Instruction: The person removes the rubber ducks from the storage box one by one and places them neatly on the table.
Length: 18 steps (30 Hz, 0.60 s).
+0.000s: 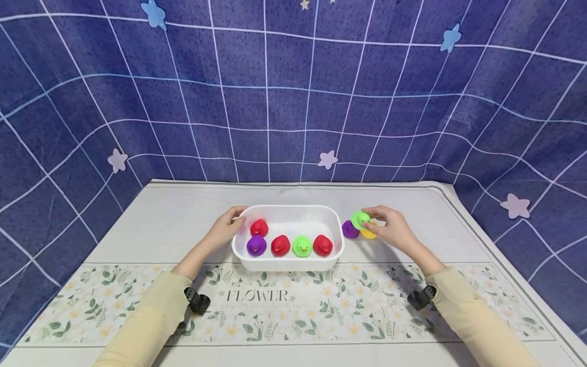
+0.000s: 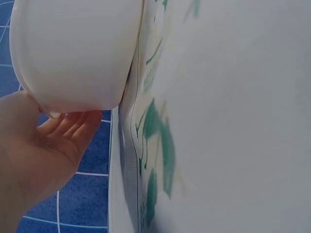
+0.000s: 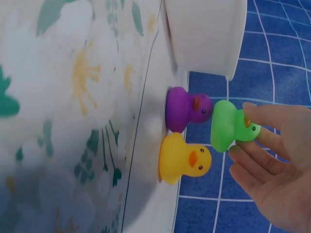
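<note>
My right hand (image 1: 390,225) pinches a green rubber duck (image 3: 226,126) by its head, thumb on one side and fingers on the other. The duck is lifted above a purple rubber duck (image 3: 187,109) and a yellow rubber duck (image 3: 182,158), which stand side by side on the table right of a white tub (image 1: 288,264). At the tub's left end, my left hand (image 1: 224,228) holds the rim with the thumb on top and fingers down the outer wall (image 2: 73,58). Inside the tub sit red ducks (image 1: 280,245), a purple duck (image 1: 256,245) and another green duck (image 1: 302,246).
A white table cover (image 1: 183,214) carries a floral printed band (image 1: 357,311) along its front. Behind and at both sides hangs a dark blue gridded curtain (image 1: 284,102) with star shapes on it. The tub's back half shows its bare floor.
</note>
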Each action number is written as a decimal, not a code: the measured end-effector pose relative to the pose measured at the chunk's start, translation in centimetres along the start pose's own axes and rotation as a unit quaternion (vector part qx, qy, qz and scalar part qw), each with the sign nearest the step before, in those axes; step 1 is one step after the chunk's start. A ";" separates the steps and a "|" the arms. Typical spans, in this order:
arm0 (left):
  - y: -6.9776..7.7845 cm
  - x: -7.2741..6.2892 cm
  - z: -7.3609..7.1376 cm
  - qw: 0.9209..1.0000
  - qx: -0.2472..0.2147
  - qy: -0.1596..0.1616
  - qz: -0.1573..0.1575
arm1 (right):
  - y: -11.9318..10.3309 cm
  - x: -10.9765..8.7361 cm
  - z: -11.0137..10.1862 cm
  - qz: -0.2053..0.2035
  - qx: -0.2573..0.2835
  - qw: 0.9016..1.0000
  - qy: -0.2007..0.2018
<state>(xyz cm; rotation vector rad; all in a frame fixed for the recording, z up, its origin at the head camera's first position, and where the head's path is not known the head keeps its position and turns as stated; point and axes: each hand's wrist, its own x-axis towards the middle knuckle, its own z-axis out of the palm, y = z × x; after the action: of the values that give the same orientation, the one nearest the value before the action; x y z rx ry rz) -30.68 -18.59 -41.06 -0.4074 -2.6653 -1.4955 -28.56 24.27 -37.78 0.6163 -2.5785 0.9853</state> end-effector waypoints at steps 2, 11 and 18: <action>-0.1 0.0 0.0 1.000 0.002 0.001 0.001 | 0.2 -0.1 -0.2 0.003 -0.003 1.000 0.002; 0.3 -0.2 0.0 1.000 -0.004 0.001 0.000 | 0.9 -0.5 -1.2 0.012 -0.019 1.000 0.006; 0.1 -0.1 0.1 1.000 -0.002 0.003 0.001 | 1.3 -0.8 -1.9 0.003 -0.031 0.999 0.022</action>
<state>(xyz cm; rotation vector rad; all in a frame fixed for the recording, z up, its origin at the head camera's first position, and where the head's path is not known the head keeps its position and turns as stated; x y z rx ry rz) -30.55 -18.48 -40.99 -0.4053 -2.6568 -1.4983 -28.23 26.67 -37.50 0.5651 -2.5632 0.9057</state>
